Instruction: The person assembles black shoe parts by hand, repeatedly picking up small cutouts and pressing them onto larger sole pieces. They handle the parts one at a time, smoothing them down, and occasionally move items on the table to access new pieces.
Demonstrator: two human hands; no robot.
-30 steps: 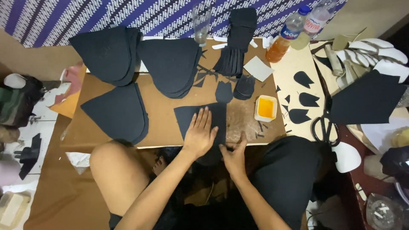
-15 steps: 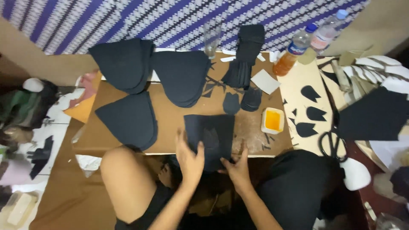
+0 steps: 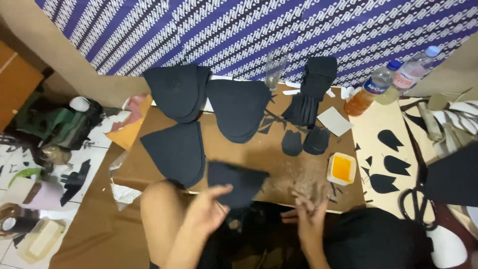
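Both hands are motion-blurred: the left hand point(image 3: 206, 211) smears against the black piece point(image 3: 236, 183) it grips, so the finger positions cannot be read, and the right hand point(image 3: 308, 219) shows no clear fingertips, so any contact with the board point(image 3: 279, 164) is uncertain. The lower edge of the black piece merges with dark cloth below. The scissors point(image 3: 416, 199) are partly covered by a black sheet point(image 3: 455, 177) cut off at the right edge. The green machine point(image 3: 55, 124) at left is too dim to identify.

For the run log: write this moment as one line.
left hand: holds dark fabric piece | right hand: open, holds nothing, at board edge | nearby: yellow glue tub, stacked dark pieces
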